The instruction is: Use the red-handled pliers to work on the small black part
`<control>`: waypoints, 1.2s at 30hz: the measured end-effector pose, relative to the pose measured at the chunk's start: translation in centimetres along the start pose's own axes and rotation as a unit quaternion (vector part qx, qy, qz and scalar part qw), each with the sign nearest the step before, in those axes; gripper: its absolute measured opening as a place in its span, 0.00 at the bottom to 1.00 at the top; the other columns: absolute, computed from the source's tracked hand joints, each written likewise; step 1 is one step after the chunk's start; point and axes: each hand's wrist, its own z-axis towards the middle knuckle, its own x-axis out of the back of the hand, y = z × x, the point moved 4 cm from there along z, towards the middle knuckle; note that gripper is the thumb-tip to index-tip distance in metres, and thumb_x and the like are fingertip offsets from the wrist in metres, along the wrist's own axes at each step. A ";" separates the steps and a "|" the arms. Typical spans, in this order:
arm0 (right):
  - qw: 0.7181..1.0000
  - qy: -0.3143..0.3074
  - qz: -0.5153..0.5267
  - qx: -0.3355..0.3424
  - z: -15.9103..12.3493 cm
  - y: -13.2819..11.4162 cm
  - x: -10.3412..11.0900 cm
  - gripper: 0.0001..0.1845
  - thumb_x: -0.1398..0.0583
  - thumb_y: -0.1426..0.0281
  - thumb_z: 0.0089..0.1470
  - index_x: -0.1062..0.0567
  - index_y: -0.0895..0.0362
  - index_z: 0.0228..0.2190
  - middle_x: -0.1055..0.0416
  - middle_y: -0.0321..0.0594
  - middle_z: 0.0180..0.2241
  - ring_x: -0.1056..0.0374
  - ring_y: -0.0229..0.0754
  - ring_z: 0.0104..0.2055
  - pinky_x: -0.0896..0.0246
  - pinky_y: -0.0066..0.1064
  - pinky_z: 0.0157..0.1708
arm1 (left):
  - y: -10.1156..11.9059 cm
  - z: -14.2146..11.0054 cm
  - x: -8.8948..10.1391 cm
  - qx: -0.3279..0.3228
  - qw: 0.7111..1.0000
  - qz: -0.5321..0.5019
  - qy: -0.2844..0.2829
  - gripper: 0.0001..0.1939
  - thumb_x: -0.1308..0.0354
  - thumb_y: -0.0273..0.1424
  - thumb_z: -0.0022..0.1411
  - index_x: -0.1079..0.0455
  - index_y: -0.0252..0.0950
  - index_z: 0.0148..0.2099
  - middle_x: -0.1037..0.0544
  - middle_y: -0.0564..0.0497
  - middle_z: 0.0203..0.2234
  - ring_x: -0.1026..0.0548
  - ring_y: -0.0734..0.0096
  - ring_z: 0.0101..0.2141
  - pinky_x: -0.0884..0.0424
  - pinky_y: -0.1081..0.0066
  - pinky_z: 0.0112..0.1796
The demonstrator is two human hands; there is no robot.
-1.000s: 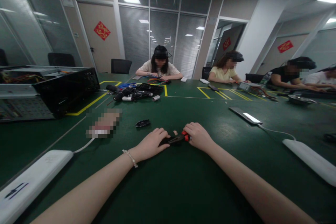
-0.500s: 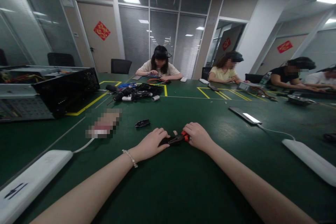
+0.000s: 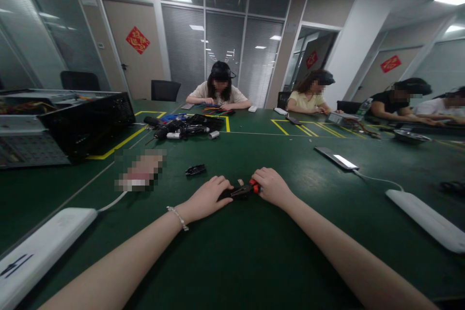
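a computer case (image 3: 90, 123) is set far left, a cable pile (image 3: 185, 127) beside it; red signs (image 3: 138, 40) carry gold characters. at near centre, a black part (image 3: 224, 195) is gripped by the left hand (image 3: 207, 198), red-handled pliers (image 3: 241, 190) by the right hand (image 3: 272, 187).

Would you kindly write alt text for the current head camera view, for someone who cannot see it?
The right hand holds red-handled pliers, their jaws at a dark part under the left hand's fingers, over a green table. Beyond lies a pile of cables and parts; an open computer case stands left, and people sit across.
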 end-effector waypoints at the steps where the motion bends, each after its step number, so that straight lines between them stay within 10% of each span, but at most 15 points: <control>1: 1.000 -0.001 -0.001 0.004 0.0 0.0 0.0 0.10 0.45 0.77 0.40 0.32 0.59 0.30 0.34 0.41 0.31 0.43 0.40 0.33 0.51 0.30 0.35 | 0.0 0.0 0.0 -0.001 1.000 -0.003 -0.001 0.11 0.48 0.34 0.58 0.38 0.38 0.44 0.35 0.50 0.38 0.36 0.65 0.41 0.38 0.67 0.40; 36: 1.000 -0.008 0.000 0.008 0.0 -0.2 0.5 0.12 0.44 0.77 0.40 0.31 0.59 0.32 0.34 0.42 0.33 0.42 0.41 0.35 0.49 0.31 0.36 | -0.4 0.0 -0.2 -0.006 1.000 -0.017 0.004 0.10 0.48 0.34 0.58 0.39 0.39 0.43 0.35 0.51 0.38 0.35 0.66 0.39 0.37 0.68 0.38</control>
